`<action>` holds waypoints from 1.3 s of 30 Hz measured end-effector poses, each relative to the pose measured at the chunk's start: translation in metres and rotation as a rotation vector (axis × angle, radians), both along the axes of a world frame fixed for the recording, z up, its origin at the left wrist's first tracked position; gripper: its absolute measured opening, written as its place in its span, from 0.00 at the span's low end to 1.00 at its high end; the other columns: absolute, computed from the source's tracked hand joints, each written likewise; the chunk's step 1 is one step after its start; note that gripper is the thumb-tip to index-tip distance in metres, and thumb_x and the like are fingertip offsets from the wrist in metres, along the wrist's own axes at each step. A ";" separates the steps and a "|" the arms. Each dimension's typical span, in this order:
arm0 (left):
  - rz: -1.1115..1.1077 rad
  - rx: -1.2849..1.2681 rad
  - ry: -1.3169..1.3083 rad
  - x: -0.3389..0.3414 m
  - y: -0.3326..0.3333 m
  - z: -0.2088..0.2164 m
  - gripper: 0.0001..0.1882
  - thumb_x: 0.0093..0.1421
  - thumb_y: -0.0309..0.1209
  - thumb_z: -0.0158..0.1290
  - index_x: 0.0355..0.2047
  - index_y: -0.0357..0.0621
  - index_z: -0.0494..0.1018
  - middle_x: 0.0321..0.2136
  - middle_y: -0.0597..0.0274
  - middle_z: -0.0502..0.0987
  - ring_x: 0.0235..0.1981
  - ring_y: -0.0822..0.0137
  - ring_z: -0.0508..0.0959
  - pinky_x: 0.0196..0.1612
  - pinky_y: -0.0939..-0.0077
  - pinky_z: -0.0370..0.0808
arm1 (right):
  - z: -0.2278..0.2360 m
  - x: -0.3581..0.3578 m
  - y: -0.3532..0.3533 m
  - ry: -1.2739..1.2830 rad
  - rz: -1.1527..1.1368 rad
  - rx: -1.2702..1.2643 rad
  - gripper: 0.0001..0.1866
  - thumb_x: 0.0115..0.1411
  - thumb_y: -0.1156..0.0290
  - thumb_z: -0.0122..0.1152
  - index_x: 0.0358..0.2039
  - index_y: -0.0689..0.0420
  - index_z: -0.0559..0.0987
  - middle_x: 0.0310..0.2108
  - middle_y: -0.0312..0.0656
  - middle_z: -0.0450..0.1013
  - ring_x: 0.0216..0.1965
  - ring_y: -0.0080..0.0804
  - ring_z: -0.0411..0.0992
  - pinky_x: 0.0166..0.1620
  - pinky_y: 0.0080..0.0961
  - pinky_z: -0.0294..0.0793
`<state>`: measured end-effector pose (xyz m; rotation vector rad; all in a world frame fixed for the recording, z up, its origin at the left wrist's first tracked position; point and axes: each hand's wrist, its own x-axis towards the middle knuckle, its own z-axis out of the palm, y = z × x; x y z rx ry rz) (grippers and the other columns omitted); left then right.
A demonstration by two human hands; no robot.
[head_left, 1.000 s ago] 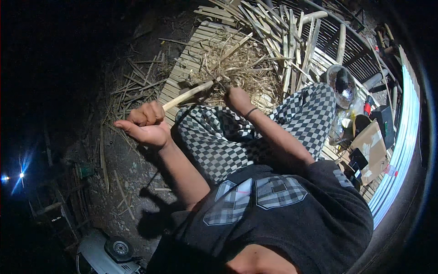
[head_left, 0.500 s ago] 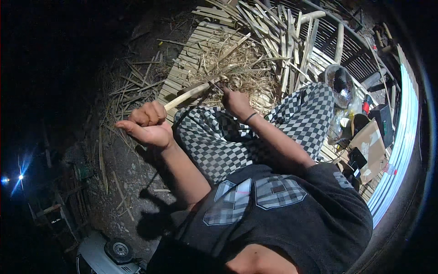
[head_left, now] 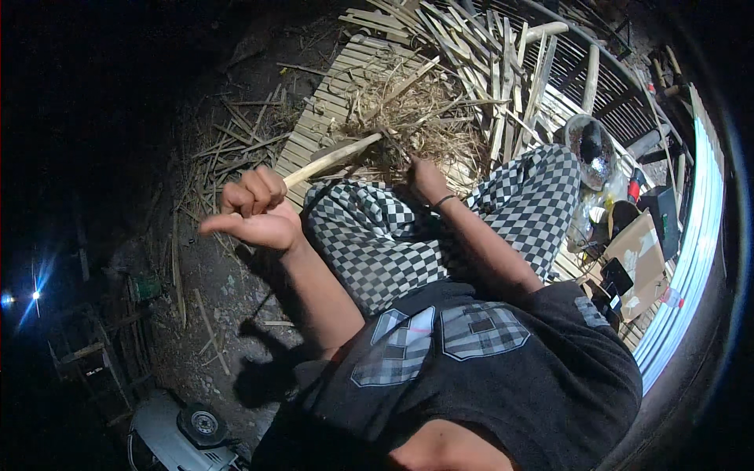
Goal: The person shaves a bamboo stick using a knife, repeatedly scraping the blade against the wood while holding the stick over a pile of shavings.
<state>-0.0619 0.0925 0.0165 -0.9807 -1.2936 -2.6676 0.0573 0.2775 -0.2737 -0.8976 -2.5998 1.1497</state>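
My left hand (head_left: 263, 210) is closed around the near end of a pale bamboo strip (head_left: 334, 159), its thumb pointing out to the left. The strip slants up and to the right, over my lap and the slatted bamboo platform. In my right hand (head_left: 429, 181) is a knife; its thin dark blade (head_left: 397, 145) reaches the strip's far tip. The handle is hidden in the fist. Below the blade lies a heap of curled shavings (head_left: 424, 118).
Loose bamboo strips (head_left: 487, 71) are piled at the far right of the platform (head_left: 314, 118). More scraps (head_left: 243, 129) litter the ground at left. A round metallic bowl (head_left: 589, 149), a cardboard piece (head_left: 635, 259) and a black box (head_left: 661, 220) stand by my right knee.
My right hand and the knife have shifted right, toward the strip's far tip. My left hand keeps its grip on the strip. The view has shifted slightly.
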 end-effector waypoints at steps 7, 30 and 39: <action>-0.012 0.017 -0.001 0.019 -0.005 0.008 0.33 0.64 0.66 0.32 0.18 0.52 0.49 0.15 0.70 0.49 0.19 0.74 0.49 0.20 0.77 0.45 | 0.025 0.000 -0.001 -0.069 0.016 -0.011 0.19 0.59 0.56 0.57 0.33 0.62 0.79 0.28 0.60 0.76 0.34 0.61 0.75 0.40 0.51 0.75; 0.111 0.032 0.078 0.026 0.030 -0.006 0.37 0.64 0.68 0.30 0.13 0.50 0.49 0.07 0.71 0.47 0.10 0.77 0.44 0.15 0.78 0.40 | 0.117 -0.009 -0.034 0.157 0.083 -0.125 0.12 0.62 0.63 0.53 0.35 0.59 0.77 0.21 0.57 0.73 0.27 0.60 0.74 0.32 0.50 0.73; 0.227 0.011 -0.001 0.018 0.025 0.003 0.37 0.64 0.68 0.30 0.13 0.52 0.46 0.07 0.72 0.46 0.10 0.78 0.43 0.15 0.79 0.38 | 0.121 -0.014 -0.041 0.237 0.116 -0.100 0.11 0.63 0.64 0.52 0.36 0.58 0.75 0.20 0.59 0.72 0.26 0.63 0.72 0.31 0.52 0.71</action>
